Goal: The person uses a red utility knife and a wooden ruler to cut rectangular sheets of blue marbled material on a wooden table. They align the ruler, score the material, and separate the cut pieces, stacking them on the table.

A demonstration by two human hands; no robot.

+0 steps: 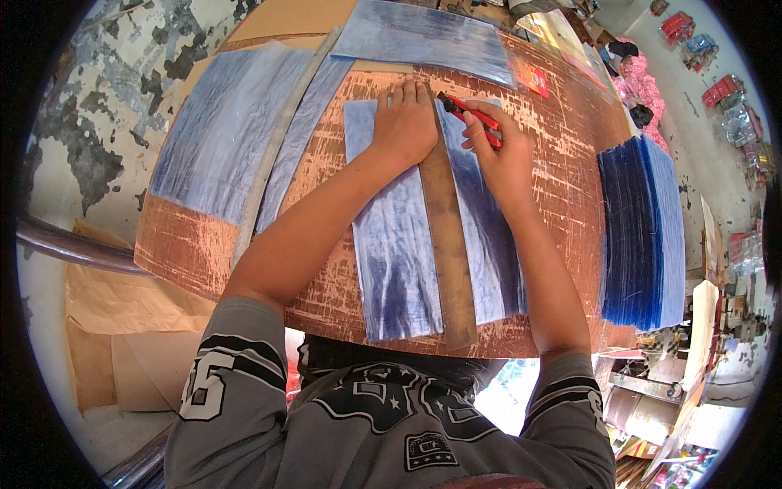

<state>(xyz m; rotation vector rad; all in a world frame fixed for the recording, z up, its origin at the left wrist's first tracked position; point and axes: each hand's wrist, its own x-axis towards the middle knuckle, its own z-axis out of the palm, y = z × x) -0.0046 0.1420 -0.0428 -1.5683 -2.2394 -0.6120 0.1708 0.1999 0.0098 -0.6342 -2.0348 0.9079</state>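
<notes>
My left hand [405, 122] lies flat with its fingers pointing away from me, pressing on a blue, streaky, glossy sheet [395, 253] and the far end of a long brown straightedge [450, 244]. The straightedge runs lengthwise over the sheet, and its near end sticks out past the sheet's near edge. In my closed right hand [507, 155] is a red-handled tool that looks like pliers [481, 121]. Its dark tip is at the straightedge's right side, near the far end; whether it touches the sheet I cannot tell.
A scratched brown table [562, 204] carries everything. To the left lie another blue sheet [228, 130] and a long grey strip [285, 138]. More blue sheeting [423, 41] lies at the far edge, near a small red packet [533, 79]. A tall stack of blue sheets [643, 236] stands at the right.
</notes>
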